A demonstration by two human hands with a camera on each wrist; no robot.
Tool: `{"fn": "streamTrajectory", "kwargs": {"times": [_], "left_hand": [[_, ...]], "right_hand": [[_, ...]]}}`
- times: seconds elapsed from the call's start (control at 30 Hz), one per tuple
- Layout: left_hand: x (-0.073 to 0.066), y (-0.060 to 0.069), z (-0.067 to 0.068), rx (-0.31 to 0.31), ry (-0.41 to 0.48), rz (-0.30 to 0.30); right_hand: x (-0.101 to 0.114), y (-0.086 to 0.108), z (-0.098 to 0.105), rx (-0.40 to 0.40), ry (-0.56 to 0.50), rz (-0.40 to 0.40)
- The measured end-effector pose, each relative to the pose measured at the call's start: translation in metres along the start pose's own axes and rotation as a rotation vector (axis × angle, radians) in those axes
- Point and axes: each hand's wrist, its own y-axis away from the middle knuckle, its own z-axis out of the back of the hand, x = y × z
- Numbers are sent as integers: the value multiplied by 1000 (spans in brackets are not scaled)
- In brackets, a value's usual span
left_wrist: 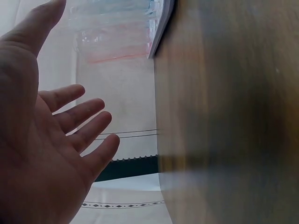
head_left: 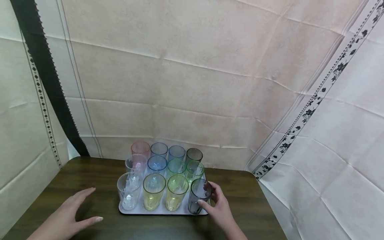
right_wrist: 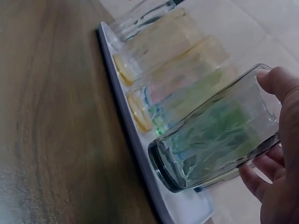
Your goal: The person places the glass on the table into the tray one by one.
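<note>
My right hand (head_left: 218, 206) grips a smoky grey drinking glass (right_wrist: 215, 135) near its rim, thumb on one side and fingers on the other. That glass is at the front right corner of a white tray (head_left: 160, 210); whether its base touches the tray I cannot tell. Beside it in the front row are two yellow glasses (head_left: 177, 193) and a clear glass (head_left: 129, 191). Blue glasses (head_left: 157, 164), green glasses (head_left: 195, 170) and a pink glass (head_left: 140, 148) stand farther back. To the left of the tray, my left hand (head_left: 67, 213) holds nothing, its fingers spread.
The tray lies on a dark brown wooden table (head_left: 99, 175). Close behind the table hangs a pale creased cloth (head_left: 180, 83), with a black strip (head_left: 51, 76) on the left and a floral band (head_left: 318, 100) on the right. A dark glass (head_left: 194, 154) stands at the tray's back right.
</note>
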Motion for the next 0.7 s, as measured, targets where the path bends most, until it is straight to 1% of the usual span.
{"fn": "streamTrajectory", "kwargs": {"times": [0.1, 0.17, 0.23, 0.33, 0.43, 0.7], "left_hand": [[1, 3, -1, -31, 14, -25], [1, 4, -1, -42, 17, -26], [2, 5, -1, -39, 19, -15], [4, 5, -1, -40, 19, -11], [4, 5, -1, -31, 24, -4], [6, 5, -2, -21, 30, 9]], "right_hand": [[-4, -5, -1, -18, 1, -40], [-5, -7, -2, -33, 7, -48], [-6, -10, -4, -40, 4, -37], [-9, -12, -6, -30, -8, -26], [-11, -13, -9, -21, -14, -27], [-13, -15, -13, -29, -11, -24]]}}
